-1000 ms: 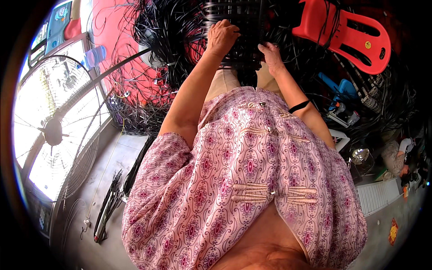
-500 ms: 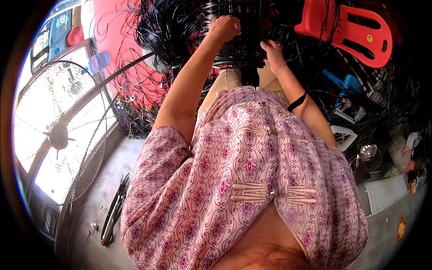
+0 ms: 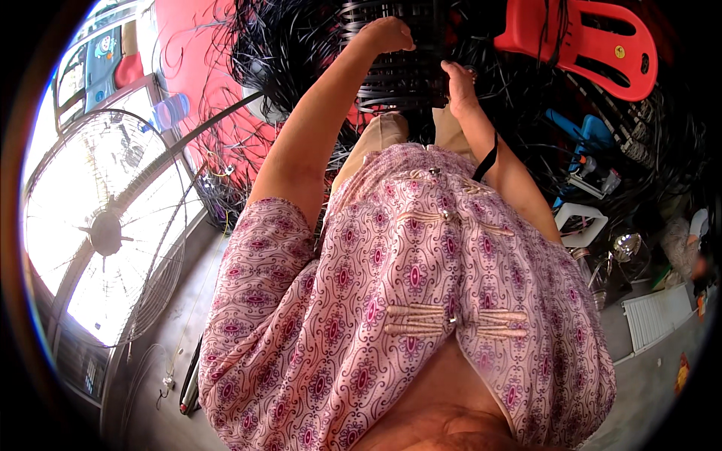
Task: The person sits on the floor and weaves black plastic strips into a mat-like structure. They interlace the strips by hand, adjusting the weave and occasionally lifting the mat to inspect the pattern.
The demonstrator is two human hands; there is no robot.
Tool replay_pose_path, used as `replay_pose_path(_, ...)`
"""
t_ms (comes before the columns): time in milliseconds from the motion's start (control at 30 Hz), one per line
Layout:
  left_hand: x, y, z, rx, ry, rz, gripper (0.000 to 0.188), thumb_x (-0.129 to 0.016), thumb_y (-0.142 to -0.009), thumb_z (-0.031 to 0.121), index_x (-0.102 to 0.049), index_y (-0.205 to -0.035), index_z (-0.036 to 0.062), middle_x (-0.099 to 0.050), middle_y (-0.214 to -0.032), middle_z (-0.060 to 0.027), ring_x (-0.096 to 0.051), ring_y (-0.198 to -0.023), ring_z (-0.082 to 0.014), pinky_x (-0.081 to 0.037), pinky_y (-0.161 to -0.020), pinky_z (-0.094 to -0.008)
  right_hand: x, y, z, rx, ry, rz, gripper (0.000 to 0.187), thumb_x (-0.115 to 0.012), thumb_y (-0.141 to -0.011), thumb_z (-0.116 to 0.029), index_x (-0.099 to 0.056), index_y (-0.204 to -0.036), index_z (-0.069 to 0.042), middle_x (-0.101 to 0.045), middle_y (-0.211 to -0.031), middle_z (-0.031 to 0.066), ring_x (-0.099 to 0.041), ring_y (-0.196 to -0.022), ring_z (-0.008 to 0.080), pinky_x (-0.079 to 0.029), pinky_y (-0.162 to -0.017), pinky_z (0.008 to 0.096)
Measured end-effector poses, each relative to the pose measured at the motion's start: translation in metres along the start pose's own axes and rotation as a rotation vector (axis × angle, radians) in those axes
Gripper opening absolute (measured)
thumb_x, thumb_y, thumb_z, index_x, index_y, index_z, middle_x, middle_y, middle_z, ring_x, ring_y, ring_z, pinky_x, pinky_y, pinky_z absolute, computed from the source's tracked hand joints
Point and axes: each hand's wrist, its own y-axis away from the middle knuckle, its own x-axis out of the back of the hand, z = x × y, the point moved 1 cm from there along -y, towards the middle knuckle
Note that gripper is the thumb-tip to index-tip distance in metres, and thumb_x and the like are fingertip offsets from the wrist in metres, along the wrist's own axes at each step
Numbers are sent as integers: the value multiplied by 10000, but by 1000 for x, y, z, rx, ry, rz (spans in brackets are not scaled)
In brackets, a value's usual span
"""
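Observation:
A black basket-like weave of flat plastic strips [image 3: 376, 94] stands upright in front of my knees, its top cut off by the picture's upper edge. Over its upper left part is my left hand [image 3: 386, 34], fingers curled inward; whatever they pinch is too dark to make out. My right hand [image 3: 460, 86] is at the right side of the weave, thumb raised, the other fingers mostly hidden. Loose black strips [image 3: 289, 52] lie in a big tangle left of the weave, and more hang on its right.
At the far right is a red plastic chair [image 3: 639, 45], with a blue plastic item [image 3: 594, 131] nearer me. A large wire-caged fan [image 3: 105, 233] stands at left. A white slatted panel [image 3: 658, 319] lies on the floor at right, and a strip bundle [image 3: 190, 387] at left.
My left hand has moved slightly right and farther away over the weave. My right hand has turned a little more upright. The view has shifted slightly.

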Motion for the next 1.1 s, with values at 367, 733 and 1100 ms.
replay_pose_path(367,13,11,30,-6,-187,155,308,-635,-791,430,-723,-949,180,-702,-914,-76,-651,-946,-291,-497,-858,-412,-30,-4,-34,-93,355,375,583,-373,-955,-482,-582,-1197,6,-650,-1046,217,-619,-1027,319,-530,-728,412)
replay_pose_path(733,26,30,42,-199,175,5,395,-566,-905,428,-704,-905,58,-664,-796,-89,-642,-796,-206,-498,-753,-341,-32,-11,-24,81,783,590,503,-252,-992,-354,-548,-1204,-7,-655,-981,270,-633,-928,436,-490,-853,480)
replay_pose_path(1100,-31,7,123,52,1613,178,236,-632,-866,288,-512,-792,98,-535,-641,-45,-546,-572,-190,-459,-536,-328,-18,-19,-15,333,1160,495,380,-492,-899,-328,-539,-1191,-89,-674,-934,220,-661,-877,376,-539,-750,473)
